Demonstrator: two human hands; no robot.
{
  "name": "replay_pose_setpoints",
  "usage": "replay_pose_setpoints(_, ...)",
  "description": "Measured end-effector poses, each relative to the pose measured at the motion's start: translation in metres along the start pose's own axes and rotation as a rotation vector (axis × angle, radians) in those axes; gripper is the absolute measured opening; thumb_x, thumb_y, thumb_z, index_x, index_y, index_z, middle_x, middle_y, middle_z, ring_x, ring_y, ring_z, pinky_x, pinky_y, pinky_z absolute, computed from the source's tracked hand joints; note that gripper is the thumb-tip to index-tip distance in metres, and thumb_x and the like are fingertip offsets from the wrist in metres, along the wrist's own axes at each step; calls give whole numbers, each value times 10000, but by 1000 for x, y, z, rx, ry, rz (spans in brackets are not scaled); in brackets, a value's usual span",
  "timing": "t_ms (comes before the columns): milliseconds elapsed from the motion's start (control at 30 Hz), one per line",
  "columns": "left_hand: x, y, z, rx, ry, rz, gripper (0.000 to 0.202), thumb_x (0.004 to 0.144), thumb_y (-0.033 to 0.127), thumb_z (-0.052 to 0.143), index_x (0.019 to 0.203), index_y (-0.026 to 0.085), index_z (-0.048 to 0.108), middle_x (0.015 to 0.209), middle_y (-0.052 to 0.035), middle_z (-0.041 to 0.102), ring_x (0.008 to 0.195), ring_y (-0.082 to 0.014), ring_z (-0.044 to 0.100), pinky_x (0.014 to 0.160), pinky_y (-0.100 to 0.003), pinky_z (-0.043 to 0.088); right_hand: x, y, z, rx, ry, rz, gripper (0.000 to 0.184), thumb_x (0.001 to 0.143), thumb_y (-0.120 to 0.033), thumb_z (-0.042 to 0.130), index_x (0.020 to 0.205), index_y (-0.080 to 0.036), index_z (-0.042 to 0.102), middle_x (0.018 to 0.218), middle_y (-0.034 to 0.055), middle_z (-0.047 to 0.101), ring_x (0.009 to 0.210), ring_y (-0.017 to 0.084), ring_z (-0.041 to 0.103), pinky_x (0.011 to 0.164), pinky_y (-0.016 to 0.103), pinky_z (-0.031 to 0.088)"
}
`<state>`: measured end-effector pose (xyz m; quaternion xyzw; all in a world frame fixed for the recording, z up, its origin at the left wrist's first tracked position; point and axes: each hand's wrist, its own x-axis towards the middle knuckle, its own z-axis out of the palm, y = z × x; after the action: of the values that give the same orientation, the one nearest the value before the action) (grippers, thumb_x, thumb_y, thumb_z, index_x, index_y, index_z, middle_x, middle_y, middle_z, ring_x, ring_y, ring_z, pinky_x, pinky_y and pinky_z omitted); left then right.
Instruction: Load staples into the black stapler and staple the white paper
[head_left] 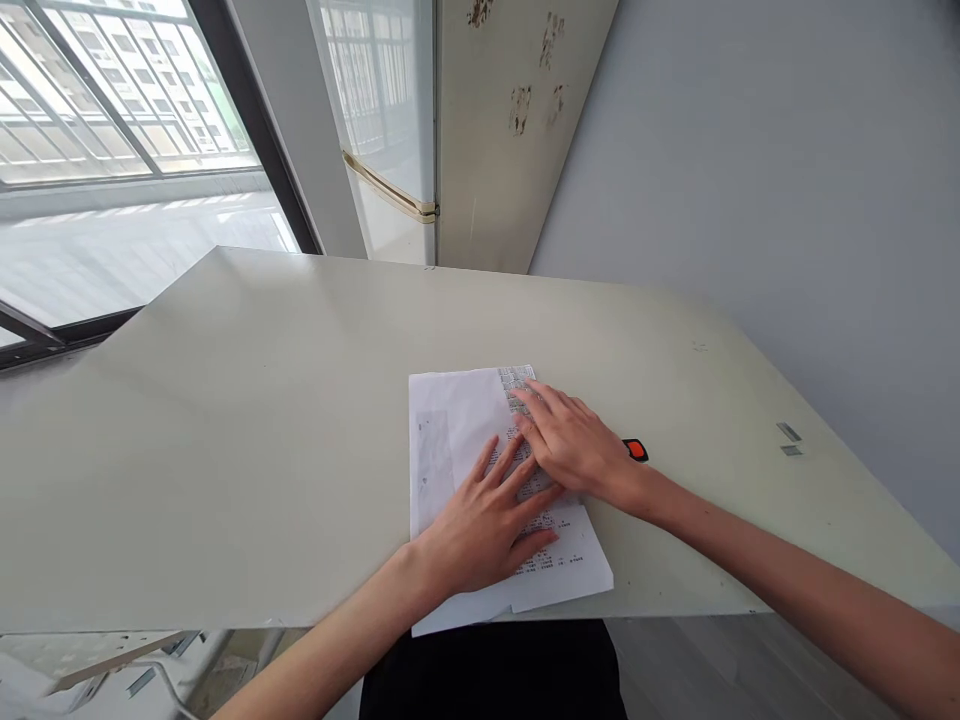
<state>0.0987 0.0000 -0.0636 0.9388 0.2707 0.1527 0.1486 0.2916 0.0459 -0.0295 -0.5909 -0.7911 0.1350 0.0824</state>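
Note:
A white sheet of paper (465, 395) lies near the front edge of the table, its right side folded over into a slanted flap (592, 565) that shows printed text. My left hand (487, 530) rests flat across the flap with fingers spread. Just beyond it, my right hand (574, 435) presses on the upper right part of the paper, fingers extended and close to the left fingertips. Both palms hide much of the print and part of the fold. Beside my right wrist, a small black and orange object (636, 450) pokes out, mostly covered, its kind unclear.
The pale table (262, 430) spreads wide around the paper. Two small grey strips (789, 432) lie near its right edge. A grey wall (787, 150) stands at the right, a fridge (495, 150) behind the table, and a window (127, 100) at the left.

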Motion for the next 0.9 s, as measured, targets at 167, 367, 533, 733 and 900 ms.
replay_pose_setpoints(167,-3,-3,3,8,-4,3,535,1118,531,401,1603,310,456,1770,-38,178,1631,-344,112,1329,-608,154,-10,14,-17,304,151,-6,444,1107,-429,302,1374,-253,611,1546,75,580,1457,241,511,1209,436,411)
replay_pose_setpoints(367,-12,-9,-8,46,-54,14,543,1122,544,385,1630,354,406,1767,-10,181,1632,-324,99,1329,-592,158,-49,43,-22,351,125,-43,399,1115,-452,320,1198,-281,671,1274,66,731,1217,262,662,1064,435,508)
replay_pose_setpoints(533,-27,-22,-23,68,-75,-6,528,1117,529,424,1625,384,415,1760,23,206,1631,-320,115,1330,-578,169,-81,74,-10,386,54,-65,339,1074,-525,463,1299,-321,615,1242,66,731,1094,283,689,887,424,579)
replay_pose_setpoints(733,-39,-36,-37,91,-120,-30,506,1129,495,409,1626,396,413,1759,42,180,1631,-310,122,1332,-564,177,-95,92,5,412,142,32,369,1020,-594,561,1273,-332,623,1131,51,740,865,249,665,646,365,556)
replay_pose_setpoints(900,-45,-40,-47,126,-73,-99,536,1123,489,434,1646,389,370,1758,39,196,1632,-295,146,1330,-560,202,-110,101,11,450,229,126,388,997,-611,593,1277,-347,640,1192,36,747,914,242,668,608,324,541)
